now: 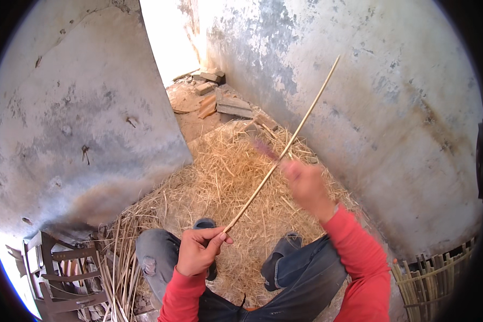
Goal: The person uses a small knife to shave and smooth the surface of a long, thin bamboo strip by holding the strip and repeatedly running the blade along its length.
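My left hand (203, 248) pinches the near end of a long, thin bamboo stick (254, 195) between thumb and fingers. The stick slants up and away to the right, its far tip in front of the right wall. About midway along it, my right hand (306, 185) is closed and smeared by motion. From that fist a dark reddish, knife-like blade (264, 149) points up and left, crossing the stick. Blur hides the blade's exact shape and its handle.
Pale shavings (225, 166) cover the floor around my feet. Long strips (118, 257) lie at the left beside a dark wooden frame (72, 273). A slatted basket (437, 282) stands at the lower right. Bricks and tiles (233, 106) lie by the bright opening between two worn walls.
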### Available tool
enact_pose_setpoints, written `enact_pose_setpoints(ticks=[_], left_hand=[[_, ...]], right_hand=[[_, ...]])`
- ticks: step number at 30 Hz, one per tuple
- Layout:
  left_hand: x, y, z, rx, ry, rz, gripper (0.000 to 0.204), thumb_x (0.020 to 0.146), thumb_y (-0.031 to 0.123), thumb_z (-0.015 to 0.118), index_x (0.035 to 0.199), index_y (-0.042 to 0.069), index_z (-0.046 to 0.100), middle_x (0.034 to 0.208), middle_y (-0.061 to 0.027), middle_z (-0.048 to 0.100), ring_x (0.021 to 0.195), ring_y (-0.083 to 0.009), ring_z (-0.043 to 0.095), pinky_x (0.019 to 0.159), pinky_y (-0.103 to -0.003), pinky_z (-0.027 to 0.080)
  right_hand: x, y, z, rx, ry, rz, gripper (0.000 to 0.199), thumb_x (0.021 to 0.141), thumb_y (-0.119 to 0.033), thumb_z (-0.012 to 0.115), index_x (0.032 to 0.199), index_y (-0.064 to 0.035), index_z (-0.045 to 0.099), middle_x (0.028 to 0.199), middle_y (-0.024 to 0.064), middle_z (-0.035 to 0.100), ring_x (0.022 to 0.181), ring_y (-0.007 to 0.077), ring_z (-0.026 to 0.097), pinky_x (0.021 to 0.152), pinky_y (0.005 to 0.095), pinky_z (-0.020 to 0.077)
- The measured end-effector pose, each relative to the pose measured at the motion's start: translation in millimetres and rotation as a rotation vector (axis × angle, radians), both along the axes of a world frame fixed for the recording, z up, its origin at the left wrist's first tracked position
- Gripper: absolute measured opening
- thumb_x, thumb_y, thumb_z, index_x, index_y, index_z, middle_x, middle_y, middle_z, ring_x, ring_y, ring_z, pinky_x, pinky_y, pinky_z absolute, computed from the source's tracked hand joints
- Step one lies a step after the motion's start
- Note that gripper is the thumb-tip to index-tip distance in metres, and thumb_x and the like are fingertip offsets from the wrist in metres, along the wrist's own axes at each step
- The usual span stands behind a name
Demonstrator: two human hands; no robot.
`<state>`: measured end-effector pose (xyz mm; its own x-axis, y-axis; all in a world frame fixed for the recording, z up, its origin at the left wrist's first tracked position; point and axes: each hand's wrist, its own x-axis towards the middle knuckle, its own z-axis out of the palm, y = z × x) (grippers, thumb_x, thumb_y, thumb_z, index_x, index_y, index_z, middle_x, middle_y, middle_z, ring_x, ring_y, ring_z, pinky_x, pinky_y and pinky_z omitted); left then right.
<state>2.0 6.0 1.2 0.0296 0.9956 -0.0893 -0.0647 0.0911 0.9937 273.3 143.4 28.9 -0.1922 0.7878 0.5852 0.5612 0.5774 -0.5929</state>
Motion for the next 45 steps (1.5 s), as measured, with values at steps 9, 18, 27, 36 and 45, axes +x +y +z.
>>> enact_pose_setpoints(ticks=[9, 18, 27, 36, 45], left_hand=[[-4, 1, 1, -0.022, -0.087, 0.001, 0.018, 0.1, 0.008, 0.066, 0.104, -0.006, 0.076, 0.071, 0.001, 0.065, 0.054, -0.0025, 0.044, 0.048, -0.021, 0.033], [-9, 0, -7, -0.055, -0.2, 0.005, 0.021, 0.1, 0.009, 0.066, 0.112, -0.007, 0.073, 0.088, -0.0086, 0.075, 0.055, -0.0043, 0.046, 0.049, -0.022, 0.036], [-1, -3, -16, -0.044, -0.242, -0.107, 0.022, 0.099, 0.002, 0.063, 0.118, -0.007, 0.071, 0.093, -0.0115, 0.076, 0.056, -0.0055, 0.048, 0.05, -0.022, 0.038], [2, -4, -15, -0.077, -0.242, -0.119, 0.022, 0.099, 0.001, 0.064, 0.117, -0.007, 0.072, 0.092, -0.0113, 0.076, 0.056, -0.0048, 0.047, 0.049, -0.021, 0.036], [-3, -7, -12, -0.105, -0.2, -0.068, 0.023, 0.095, -0.001, 0.069, 0.117, -0.006, 0.073, 0.088, -0.0115, 0.076, 0.056, -0.0037, 0.046, 0.049, -0.021, 0.035]], right_hand=[[-13, -1, 24, -0.052, -0.004, -0.139, 0.04, 0.106, -0.031, 0.054, 0.075, -0.0063, 0.061, 0.049, 0.0125, 0.046, 0.038, 0.0252, 0.045, 0.041, 0.0414, 0.0356], [-44, -31, -3, -0.237, 0.079, 0.14, 0.035, 0.103, -0.03, 0.06, 0.082, -0.0024, 0.064, 0.055, 0.0036, 0.048, 0.049, 0.0104, 0.047, 0.046, 0.0328, 0.0354], [-24, -10, 21, -0.343, 0.553, 0.106, 0.026, 0.096, -0.028, 0.075, 0.089, -0.0037, 0.072, 0.064, -0.0099, 0.052, 0.059, 0.0012, 0.041, 0.051, 0.0244, 0.0307], [2, 0, 36, -0.414, 0.665, 0.04, 0.032, 0.098, -0.031, 0.073, 0.08, -0.0053, 0.069, 0.061, -0.0104, 0.048, 0.055, 0.0007, 0.036, 0.049, 0.0241, 0.0259], [63, 32, 49, 0.153, 0.256, -0.424, 0.037, 0.104, -0.032, 0.063, 0.081, -0.0028, 0.064, 0.055, -0.0021, 0.045, 0.05, 0.0087, 0.04, 0.047, 0.0317, 0.0311]])
